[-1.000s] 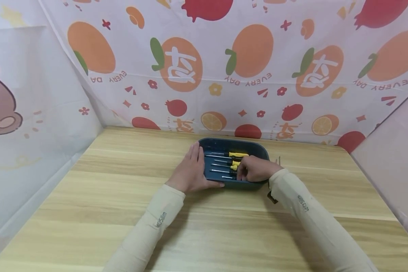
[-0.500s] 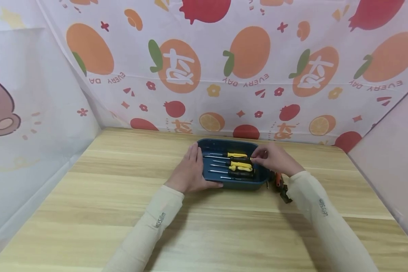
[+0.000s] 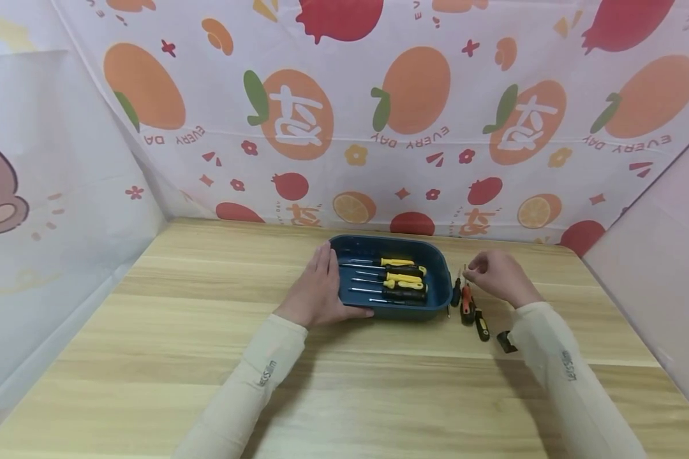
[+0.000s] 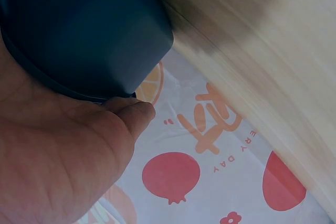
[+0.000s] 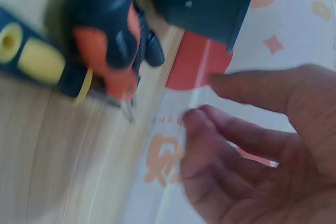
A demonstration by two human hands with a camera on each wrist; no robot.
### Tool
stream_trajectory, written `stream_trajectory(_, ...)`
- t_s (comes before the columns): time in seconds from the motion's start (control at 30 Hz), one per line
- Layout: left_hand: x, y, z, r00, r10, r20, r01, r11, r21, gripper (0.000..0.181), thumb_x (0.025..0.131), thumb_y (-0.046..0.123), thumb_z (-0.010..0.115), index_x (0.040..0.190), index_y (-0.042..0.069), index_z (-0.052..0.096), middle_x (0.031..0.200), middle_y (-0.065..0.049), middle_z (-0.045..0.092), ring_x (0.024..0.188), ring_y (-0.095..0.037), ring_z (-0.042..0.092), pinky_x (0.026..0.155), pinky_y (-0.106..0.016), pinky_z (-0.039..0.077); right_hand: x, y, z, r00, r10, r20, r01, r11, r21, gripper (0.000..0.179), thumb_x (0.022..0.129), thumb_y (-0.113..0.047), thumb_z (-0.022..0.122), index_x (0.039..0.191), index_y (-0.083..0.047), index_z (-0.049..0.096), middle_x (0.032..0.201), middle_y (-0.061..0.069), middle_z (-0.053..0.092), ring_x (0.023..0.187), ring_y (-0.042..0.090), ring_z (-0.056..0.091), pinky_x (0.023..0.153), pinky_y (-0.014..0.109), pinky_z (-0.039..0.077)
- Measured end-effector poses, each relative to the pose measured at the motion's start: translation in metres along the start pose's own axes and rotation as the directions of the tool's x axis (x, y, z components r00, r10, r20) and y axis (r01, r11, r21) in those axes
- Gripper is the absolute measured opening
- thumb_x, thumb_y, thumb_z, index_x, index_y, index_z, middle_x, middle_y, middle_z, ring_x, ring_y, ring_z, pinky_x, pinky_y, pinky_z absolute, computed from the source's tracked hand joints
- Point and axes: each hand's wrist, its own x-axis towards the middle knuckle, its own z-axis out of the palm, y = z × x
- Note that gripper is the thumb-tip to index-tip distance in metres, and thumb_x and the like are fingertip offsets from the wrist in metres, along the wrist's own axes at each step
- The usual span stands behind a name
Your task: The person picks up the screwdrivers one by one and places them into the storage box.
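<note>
A dark blue bin point(image 3: 446, 280) stands near the back of the table, with several black and yellow screwdrivers point(image 3: 404, 278) lying in it. My left hand point(image 3: 318, 290) holds its left front corner, thumb along the front wall and fingers at the left rim; the left wrist view shows fingertips point(image 4: 139, 111) right at the rim. To the right of the bin, my right hand point(image 3: 502, 277) hovers close to a few loose tools. Thumb and fingers are apart, nothing between them. Nearest lie an orange-and-black screwdriver point(image 5: 105, 35) and a black-and-yellow one point(image 5: 44, 61).
A small black-handled tool point(image 3: 456, 293) leans by the bin's right end. Near the right sleeve lies a black object point(image 3: 506, 341), partly covered. A fruit-print cloth point(image 3: 356, 153) hangs right behind the wooden table point(image 3: 379, 382).
My right hand has left the inside of the bin and moved right, over the loose tools, uncovering the screwdriver handles. The left hand has stayed on the bin.
</note>
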Motion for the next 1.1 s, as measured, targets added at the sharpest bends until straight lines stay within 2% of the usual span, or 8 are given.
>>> stream_trajectory(0.1, 0.000, 0.000, 0.000, 1.000, 0.001, -0.003, -0.001, 1.000, 0.000, 0.139, 0.069, 0.086, 0.066, 0.157, -0.010, 0.015, 0.165, -0.027, 0.013, 0.151, -0.041, 0.018, 0.121, -0.044, 0.026, -0.005, 0.007, -0.003, 0.993, 0.037, 0.112, -0.035, 0.999, -0.021, 0.030, 0.094, -0.017, 0.071, 0.107, 0.010, 0.068, 0.097, 0.020, 0.069, 0.080, 0.028, 0.066, 0.069, 0.040, 0.058)
stream_trajectory(0.23, -0.001, 0.000, 0.001, 1.000, 0.002, -0.005, -0.002, 1.000, -0.002, 0.139, 0.069, 0.085, 0.066, 0.157, -0.010, 0.015, 0.165, -0.027, 0.013, 0.151, -0.041, 0.018, 0.120, -0.045, 0.027, -0.012, 0.014, -0.003, 0.964, 0.065, 0.256, -0.063, 0.998, -0.017, 0.025, 0.093, -0.014, 0.070, 0.103, 0.009, 0.067, 0.086, 0.014, 0.068, 0.066, 0.021, 0.063, 0.061, 0.033, 0.054)
stream_trajectory(0.4, -0.002, -0.001, 0.002, 1.000, 0.006, -0.008, -0.006, 1.000, -0.001, 0.139, 0.069, 0.085, 0.066, 0.157, -0.010, 0.016, 0.165, -0.027, 0.013, 0.151, -0.041, 0.018, 0.120, -0.045, 0.028, -0.015, 0.019, 0.001, 0.939, 0.070, 0.337, -0.061, 0.997, -0.037, 0.014, 0.090, -0.011, 0.071, 0.092, 0.003, 0.071, 0.077, 0.008, 0.068, 0.064, 0.017, 0.061, 0.059, 0.030, 0.054)
stream_trajectory(0.53, -0.003, 0.000, 0.002, 1.000, 0.008, -0.009, -0.008, 1.000, 0.001, 0.139, 0.069, 0.086, 0.066, 0.157, -0.010, 0.015, 0.165, -0.027, 0.013, 0.151, -0.040, 0.018, 0.120, -0.045, 0.027, -0.018, 0.021, 0.005, 0.928, 0.085, 0.364, -0.073, 0.996, -0.047, 0.009, 0.089, -0.008, 0.070, 0.089, 0.000, 0.073, 0.078, 0.007, 0.068, 0.067, 0.017, 0.063, 0.060, 0.031, 0.055)
stream_trajectory(0.7, -0.003, 0.000, 0.002, 1.000, 0.003, -0.008, -0.003, 1.000, -0.004, 0.139, 0.070, 0.085, 0.066, 0.157, -0.009, 0.015, 0.165, -0.026, 0.012, 0.152, -0.040, 0.018, 0.120, -0.044, 0.027, -0.020, 0.025, 0.009, 0.922, 0.107, 0.372, -0.095, 0.994, -0.051, 0.011, 0.090, -0.012, 0.072, 0.087, -0.002, 0.071, 0.076, 0.007, 0.066, 0.066, 0.017, 0.062, 0.060, 0.031, 0.055)
stream_trajectory(0.93, -0.003, 0.001, 0.002, 1.000, -0.002, -0.002, 0.002, 1.000, -0.018, 0.138, 0.070, 0.085, 0.067, 0.157, -0.009, 0.014, 0.166, -0.026, 0.012, 0.152, -0.040, 0.018, 0.120, -0.044, 0.027, -0.019, 0.024, 0.010, 0.925, 0.127, 0.359, -0.108, 0.992, -0.070, 0.010, 0.090, -0.009, 0.069, 0.089, 0.001, 0.072, 0.075, 0.005, 0.067, 0.066, 0.016, 0.062, 0.061, 0.030, 0.054)
stream_trajectory(1.1, -0.004, 0.000, 0.002, 1.000, -0.004, 0.002, 0.004, 1.000, -0.021, 0.139, 0.070, 0.085, 0.066, 0.158, -0.009, 0.014, 0.166, -0.026, 0.012, 0.152, -0.040, 0.017, 0.120, -0.044, 0.027, -0.017, 0.026, 0.012, 0.933, 0.148, 0.327, -0.118, 0.987, -0.111, 0.012, 0.088, -0.010, 0.068, 0.087, 0.001, 0.073, 0.071, 0.004, 0.066, 0.065, 0.017, 0.059, 0.059, 0.029, 0.049)
